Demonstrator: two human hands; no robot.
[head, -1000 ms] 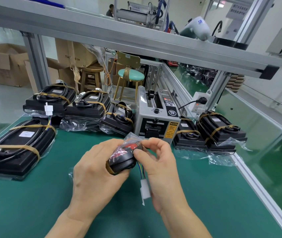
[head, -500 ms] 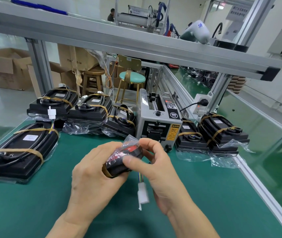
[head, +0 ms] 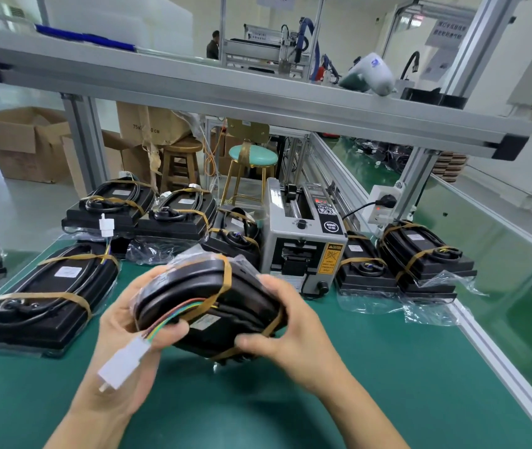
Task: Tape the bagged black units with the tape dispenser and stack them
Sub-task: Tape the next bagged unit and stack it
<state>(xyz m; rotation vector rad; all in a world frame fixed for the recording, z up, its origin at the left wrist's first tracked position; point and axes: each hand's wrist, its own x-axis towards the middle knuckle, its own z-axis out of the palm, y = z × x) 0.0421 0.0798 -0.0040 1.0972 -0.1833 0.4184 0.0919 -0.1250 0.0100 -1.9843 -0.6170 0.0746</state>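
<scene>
Now two hands (head: 122,345) (head: 294,332) gripping one bagged unit (head: 213,306).

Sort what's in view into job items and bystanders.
Job:
held unit, gripped by left hand and right hand
tape dispenser
taped units, stacked units

Bystanders:
wooden stool
green stool
cardboard boxes
power socket

Motion-blurred hands (head: 213,338), unreadable unit label (head: 205,320)
</scene>
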